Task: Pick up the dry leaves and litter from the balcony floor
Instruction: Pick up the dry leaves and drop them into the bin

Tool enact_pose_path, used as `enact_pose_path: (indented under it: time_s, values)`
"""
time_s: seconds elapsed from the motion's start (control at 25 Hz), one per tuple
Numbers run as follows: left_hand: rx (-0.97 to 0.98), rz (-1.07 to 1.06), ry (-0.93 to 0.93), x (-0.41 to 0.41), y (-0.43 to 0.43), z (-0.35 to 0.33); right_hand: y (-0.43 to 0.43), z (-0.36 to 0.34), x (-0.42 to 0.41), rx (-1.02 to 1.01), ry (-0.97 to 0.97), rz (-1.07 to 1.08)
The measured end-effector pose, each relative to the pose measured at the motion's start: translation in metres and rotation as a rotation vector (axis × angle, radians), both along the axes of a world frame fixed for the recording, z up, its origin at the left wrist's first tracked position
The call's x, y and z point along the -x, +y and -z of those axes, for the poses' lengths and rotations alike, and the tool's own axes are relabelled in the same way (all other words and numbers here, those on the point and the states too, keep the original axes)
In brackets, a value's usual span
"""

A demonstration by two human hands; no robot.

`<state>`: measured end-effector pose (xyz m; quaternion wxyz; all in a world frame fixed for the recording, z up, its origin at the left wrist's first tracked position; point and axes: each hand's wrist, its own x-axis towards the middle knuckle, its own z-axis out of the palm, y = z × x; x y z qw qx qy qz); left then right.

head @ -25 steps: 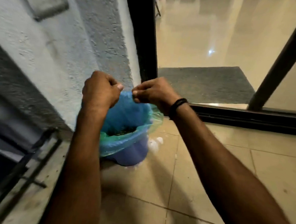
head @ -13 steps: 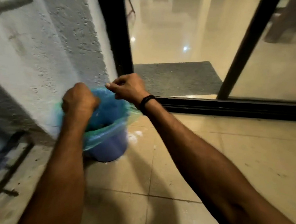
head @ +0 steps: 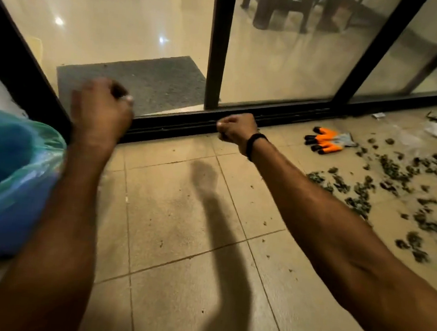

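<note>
Both the left hand [head: 101,108] and right hand [head: 238,132] have let go of the green liner [head: 24,173] and hover as curled fists, nothing visible in them. The blue bin [head: 6,225] sits far left, its contents blurred. Dry leaves [head: 397,177] lie scattered on the floor [head: 180,215], far right.

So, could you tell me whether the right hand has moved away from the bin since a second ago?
Yes. The right hand has left the bin rim and gone rightward, now past the door mat.
</note>
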<state>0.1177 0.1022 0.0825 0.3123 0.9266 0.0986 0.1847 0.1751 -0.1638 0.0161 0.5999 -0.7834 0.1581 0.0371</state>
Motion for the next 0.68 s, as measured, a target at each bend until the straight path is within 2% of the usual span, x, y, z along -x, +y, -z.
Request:
enact_pose_path:
  time_s: [0.12,0.24,0.32,0.48,0.68]
  values:
    - [0.058,0.327,0.177,-0.004,-0.104,0.049,-0.072,0.054,0.037,0.242,0.085,0.111]
    - [0.08,0.443,0.378,-0.006,-0.165,0.123,-0.117,0.101,0.071,0.444,0.186,0.103]
    - [0.063,0.47,0.447,0.001,-0.193,0.158,-0.13,0.124,0.084,0.506,0.211,0.079]
    - [0.096,0.441,0.438,-0.002,-0.219,0.206,-0.13,0.154,0.087,0.506,0.138,0.011]
    - [0.1,0.373,0.312,-0.009,-0.232,0.224,-0.117,0.191,0.073,0.685,-0.085,-0.029]
